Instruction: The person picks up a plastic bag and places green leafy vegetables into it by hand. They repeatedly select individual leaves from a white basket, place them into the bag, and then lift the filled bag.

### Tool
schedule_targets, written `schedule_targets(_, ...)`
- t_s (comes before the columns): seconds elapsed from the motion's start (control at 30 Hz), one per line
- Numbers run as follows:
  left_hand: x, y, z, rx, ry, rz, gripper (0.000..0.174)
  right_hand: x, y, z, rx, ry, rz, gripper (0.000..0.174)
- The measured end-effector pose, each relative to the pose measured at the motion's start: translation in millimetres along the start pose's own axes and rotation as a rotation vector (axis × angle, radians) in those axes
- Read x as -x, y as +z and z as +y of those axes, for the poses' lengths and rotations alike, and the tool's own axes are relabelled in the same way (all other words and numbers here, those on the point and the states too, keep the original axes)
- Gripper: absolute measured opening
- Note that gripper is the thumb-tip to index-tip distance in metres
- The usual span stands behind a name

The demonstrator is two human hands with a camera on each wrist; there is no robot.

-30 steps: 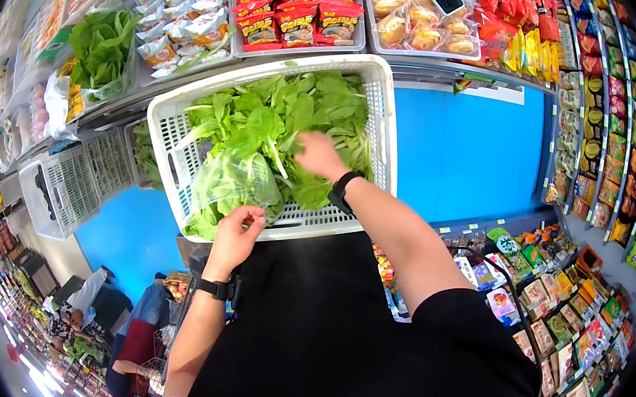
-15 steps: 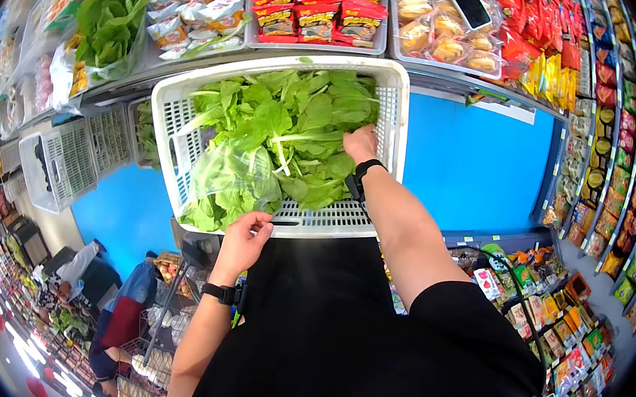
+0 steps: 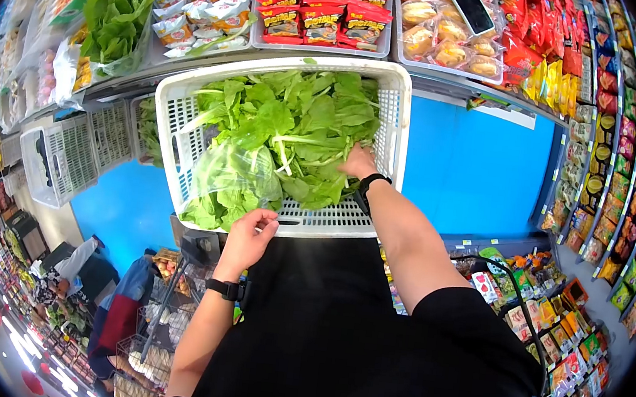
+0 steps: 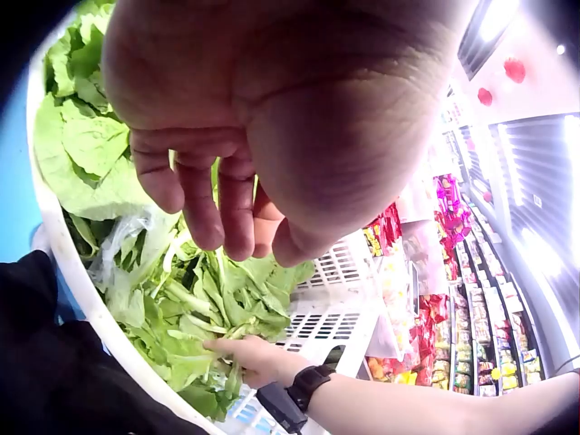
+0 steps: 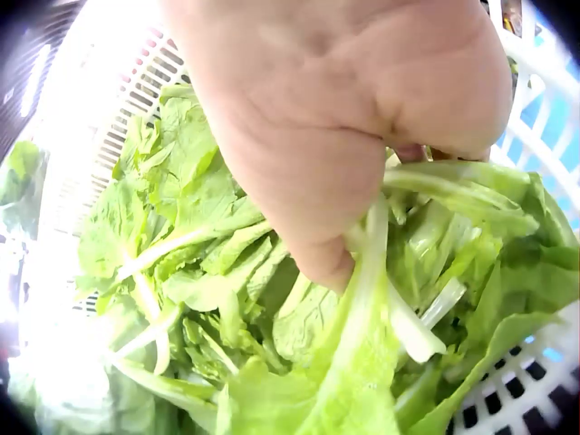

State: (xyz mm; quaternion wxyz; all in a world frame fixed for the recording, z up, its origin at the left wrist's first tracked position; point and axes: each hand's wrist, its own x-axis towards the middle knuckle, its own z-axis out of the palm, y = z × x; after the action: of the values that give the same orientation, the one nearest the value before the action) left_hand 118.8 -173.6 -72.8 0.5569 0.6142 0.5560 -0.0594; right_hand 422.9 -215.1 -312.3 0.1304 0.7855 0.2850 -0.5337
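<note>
A white slatted basket (image 3: 395, 129) holds a loose heap of leafy greens (image 3: 284, 117). At its front left lies a clear plastic bag (image 3: 231, 172) with greens in it. My right hand (image 3: 360, 162) reaches into the heap at the right side. In the right wrist view, the thumb presses against a pale stem (image 5: 362, 272) while the other fingers go out of sight behind the stalks, gripping the greens. Just at the basket's front rim is my left hand (image 3: 246, 239), its fingers loosely bent and holding nothing.
Behind the basket, a shelf carries trays of red snack packets (image 3: 321, 17) and wrapped buns (image 3: 449, 38), with a phone (image 3: 468, 6) on top. Another bag of greens (image 3: 115, 22) stands at the back left. A person (image 3: 116, 309) is beside a wire cart (image 3: 151, 351) at lower left.
My right hand moved from the middle of the heap to its right side, then slightly towards me. The left hand stays near the front rim with little movement.
</note>
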Motion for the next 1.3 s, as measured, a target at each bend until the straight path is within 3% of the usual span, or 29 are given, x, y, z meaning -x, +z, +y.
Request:
schedule_targets(0.17, 0, -2, 2, -0.006, 0.013, -0.008, 0.023, 0, -4, 12, 0.006, -0.092, -0.103, 0.085)
schedule_targets(0.23, 1, -3, 3, 0.013, 0.014, 0.006, 0.022, 8, 5, 10, -0.059, -0.212, 0.127, 0.064)
schedule_targets(0.37, 1, -8, 7, 0.002, 0.044, 0.02, 0.023, 73, -25, -4, -0.164, -0.241, 0.105, 0.061)
schedule_targets(0.53, -11, -3, 13, 0.023, 0.082, -0.008, 0.023, 95, -20, 7, -0.211, -0.289, 0.101, 0.056)
schedule_targets(0.6, -17, 3, 18, 0.031, 0.108, -0.013, 0.024, 103, -19, 8, -0.597, -0.345, 0.043, 0.054)
schedule_targets(0.67, -24, 8, 14, 0.028, 0.131, -0.008, 0.025, 113, -23, 4, -0.638, -0.299, 0.044, 0.047)
schedule_targets(0.77, -35, 20, 4, 0.184, 0.032, -0.067, 0.028, 127, -30, 1, -1.206, -0.347, -0.204, 0.043)
schedule_targets(0.87, -63, 37, -37, 0.345, -0.105, -0.216, 0.029, 159, -58, -14, -1.361, -0.377, -0.367, 0.043)
schedule_targets(0.93, -59, 33, -11, 0.465, -0.177, -0.292, 0.036, 176, -69, -24, -1.383, -0.417, -0.399, 0.046)
schedule_targets(1.0, -47, 28, 31, 0.829, -0.213, -0.234, 0.038, 188, -70, -33, -1.325, -0.521, -0.367, 0.05)
schedule_targets(1.03, -53, 34, 24, 0.931, -0.079, -0.223, 0.04, 185, -64, -37, -1.269, -0.591, -0.304, 0.048)
schedule_targets(1.07, -56, 35, 28, 0.931, -0.078, -0.222, 0.04, 186, -62, -38, -1.268, -0.592, -0.304, 0.048)
schedule_targets(1.13, -61, 33, 37, 0.658, 0.057, -0.117, 0.033, 194, -67, -46, -1.102, -0.694, -0.299, 0.046)
schedule_targets(1.2, -62, 29, 38, 0.673, 0.064, -0.065, 0.026, 191, -62, -46, -1.078, -0.697, -0.25, 0.039)
schedule_targets(1.3, -55, 16, 43, 0.847, -0.041, -0.023, 0.023, 179, -54, -46, -1.054, -0.548, -0.122, 0.038)
